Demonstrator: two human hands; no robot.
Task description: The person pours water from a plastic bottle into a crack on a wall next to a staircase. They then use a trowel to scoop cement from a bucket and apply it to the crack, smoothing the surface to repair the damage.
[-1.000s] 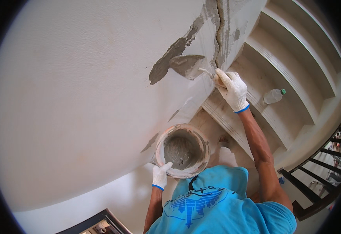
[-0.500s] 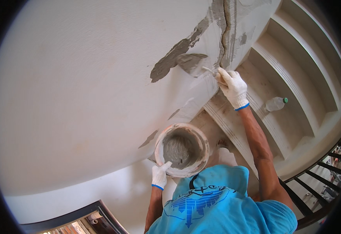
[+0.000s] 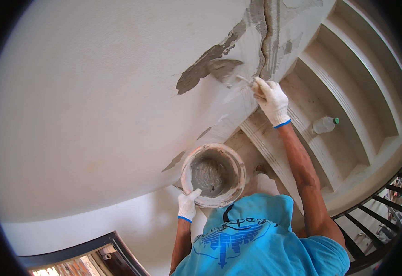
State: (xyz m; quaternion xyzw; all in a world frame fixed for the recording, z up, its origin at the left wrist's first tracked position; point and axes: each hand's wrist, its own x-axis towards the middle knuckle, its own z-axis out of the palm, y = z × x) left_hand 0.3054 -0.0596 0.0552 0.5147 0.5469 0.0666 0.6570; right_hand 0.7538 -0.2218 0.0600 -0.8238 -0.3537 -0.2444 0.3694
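Note:
My right hand (image 3: pixel 272 99), in a white knit glove with a blue cuff, is closed around the handle of a trowel (image 3: pixel 226 70). The trowel's broad blade lies close to the wall, over a patch of grey plaster (image 3: pixel 194 76); it is slightly blurred. A dark crack (image 3: pixel 266 41) runs up the wall beside it, with grey smears around. In my left hand (image 3: pixel 187 204), gloved alike, is the rim of a round bucket (image 3: pixel 241 174), the thumb hooked over its edge. Wet grey plaster (image 3: pixel 210 177) coats the bucket's inside and bottom.
Curved stairs (image 3: pixel 330 87) rise at the right, where a clear plastic bottle with a green cap (image 3: pixel 325 124) stands on a step. A dark railing (image 3: pixel 371 221) borders them at lower right. The pale wall (image 3: pixel 95 101) fills the left, above a dark-framed opening (image 3: pixel 81 250).
The trowel and my right hand have shifted slightly up and to the left along the wall. My left hand keeps its hold on the bucket.

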